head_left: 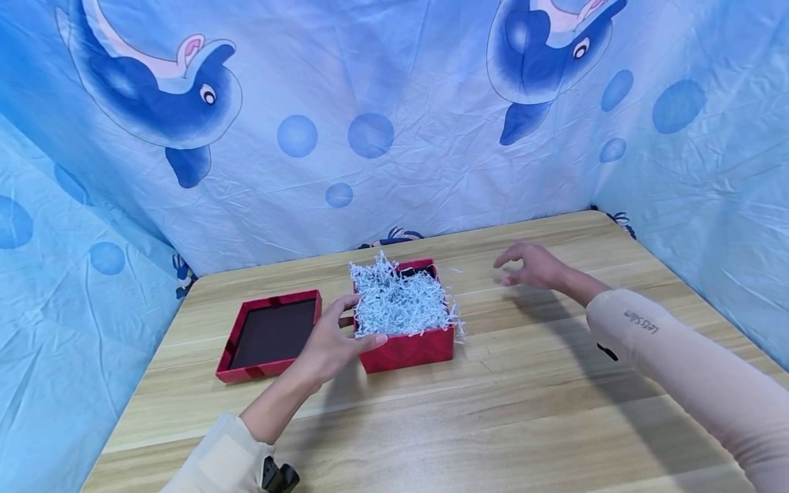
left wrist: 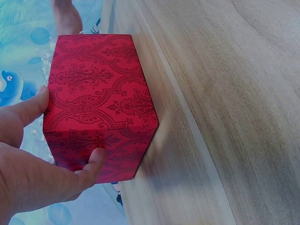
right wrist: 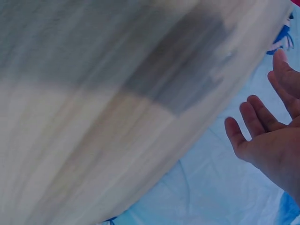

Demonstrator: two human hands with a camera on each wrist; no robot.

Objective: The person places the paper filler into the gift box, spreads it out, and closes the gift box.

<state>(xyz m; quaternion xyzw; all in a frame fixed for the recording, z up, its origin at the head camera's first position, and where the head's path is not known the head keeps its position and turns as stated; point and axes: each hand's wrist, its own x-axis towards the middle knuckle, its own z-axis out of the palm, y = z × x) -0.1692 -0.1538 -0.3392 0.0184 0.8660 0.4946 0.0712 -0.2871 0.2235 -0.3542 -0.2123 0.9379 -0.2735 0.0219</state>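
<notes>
Presently, red box (head_left: 409,352) is standing on table (head_left: 481,424), seemingly filled, shredded paper (head_left: 401,301) overhanging; left hand (head_left: 329,342) is gripping it, thumb and fingers parted; right hand (head_left: 533,266) is hovering empty, fingers loosely spread; lid (head_left: 274,332) is lying left, not yet fitted.

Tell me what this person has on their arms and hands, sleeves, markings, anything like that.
The left sleeve and right sleeve are long and pale beige. Dark lettering on the right one seems to read "Let's Slim", and a small black piece shows at its underside. A black device sits near the end of the left one. The left hand and right hand are ungloved.
</notes>
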